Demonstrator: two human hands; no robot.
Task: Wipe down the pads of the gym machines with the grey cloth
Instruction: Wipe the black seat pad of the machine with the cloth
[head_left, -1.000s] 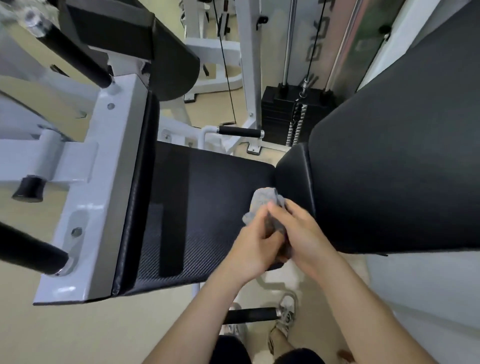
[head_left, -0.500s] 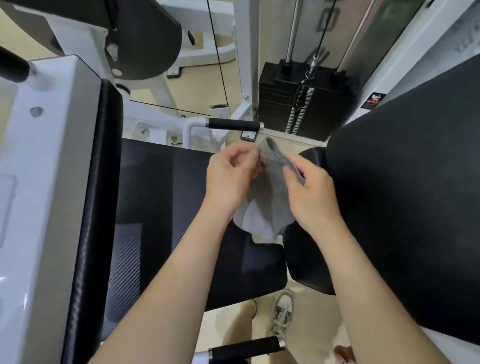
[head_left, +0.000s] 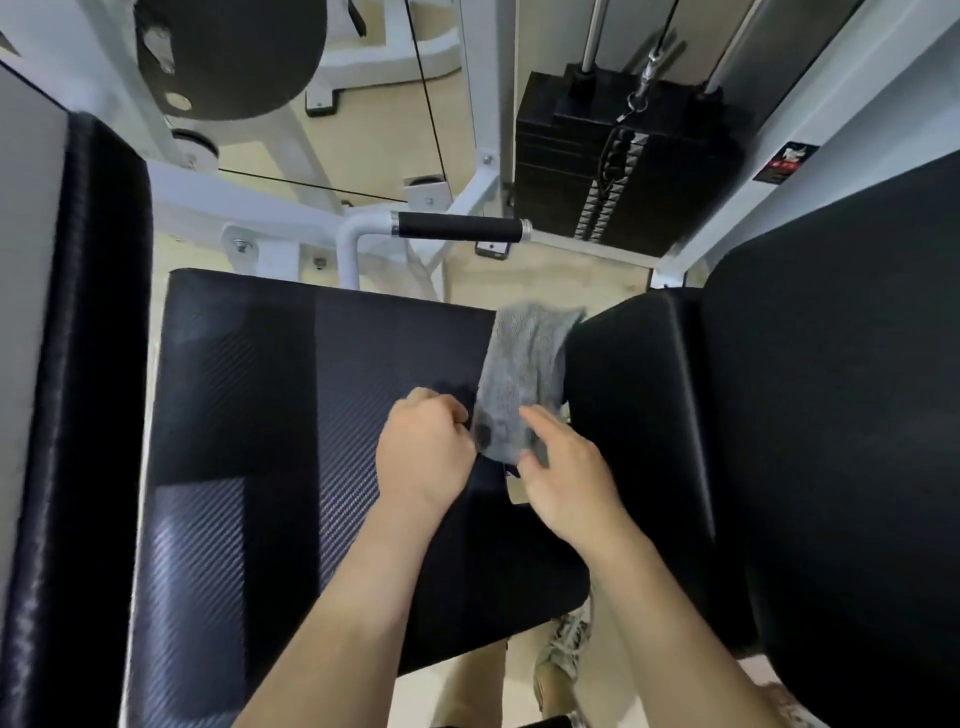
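The grey cloth (head_left: 522, 374) lies stretched over the right edge of the black seat pad (head_left: 270, 426), its far end reaching the gap beside the black back pad (head_left: 831, 415). My left hand (head_left: 423, 452) pinches the cloth's near left corner with curled fingers. My right hand (head_left: 563, 475) grips the near right corner, fingers bent over it. Both hands sit over the seat's right side. Dark wet spots show on the cloth's near end.
A tall black pad (head_left: 78, 415) on a white frame stands at the left. A black-gripped handle (head_left: 457, 227) juts out behind the seat. The weight stack (head_left: 613, 156) and cable stand at the back right. A round pad (head_left: 223, 47) hangs at the top left. My shoe (head_left: 569, 644) is below the seat.
The hands, which held the cloth up and spread it in the air, have come down and laid it along the seat pad's right edge. The view has tilted further down.
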